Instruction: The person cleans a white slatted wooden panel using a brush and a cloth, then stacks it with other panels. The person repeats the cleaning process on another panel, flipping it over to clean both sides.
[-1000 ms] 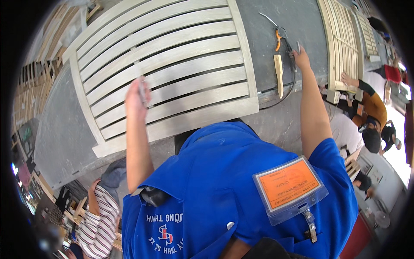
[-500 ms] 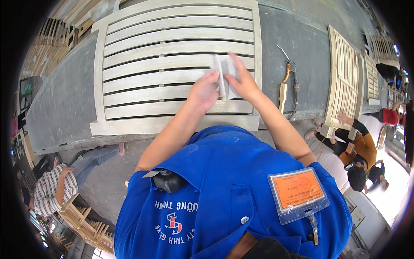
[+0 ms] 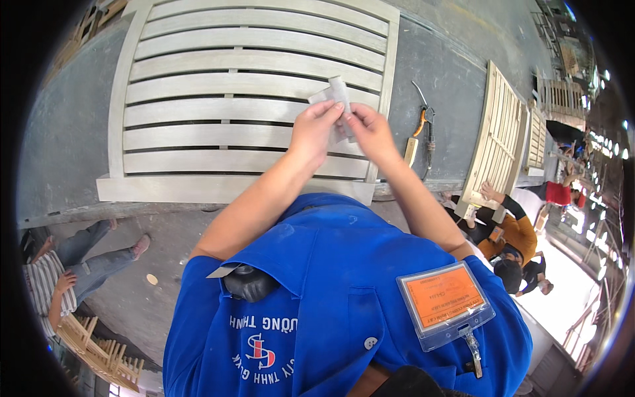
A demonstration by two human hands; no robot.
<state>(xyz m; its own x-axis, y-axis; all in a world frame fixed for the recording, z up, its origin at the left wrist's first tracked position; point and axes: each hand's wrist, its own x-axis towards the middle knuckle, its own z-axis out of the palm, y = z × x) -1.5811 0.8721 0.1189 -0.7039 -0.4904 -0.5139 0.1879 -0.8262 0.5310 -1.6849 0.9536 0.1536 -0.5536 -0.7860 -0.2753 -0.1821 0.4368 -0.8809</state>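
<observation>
Above the near right part of a whitish slatted wooden panel point(image 3: 178, 111), I hold a folded pale grey sheet of what looks like sandpaper point(image 3: 339, 89). My left hand point(image 3: 311, 132) pinches it from the left, thumb and fingertips pressed together. From the right, my right hand point(image 3: 372, 132) grips its edge between thumb and curled fingers. A narrow folded strip stands up between the hands, and a flatter flap sticks out behind my left fingers. The lower part of the sheet is partly hidden by my fingers.
The panel lies on a dark grey worktable point(image 3: 73, 145). To its right are a thin-nozzled tool with an orange handle point(image 3: 422, 120), a hose point(image 3: 431, 142) and a pale wooden piece point(image 3: 411, 152). Farther right, a co-worker's hand point(image 3: 491, 192) rests on another slatted panel point(image 3: 493, 152). Someone in stripes point(image 3: 46, 281) is at left.
The sheet has been turned and folded narrower between my hands. My fingers have closed in on it. The view has shifted, and the person in stripes appears farther left.
</observation>
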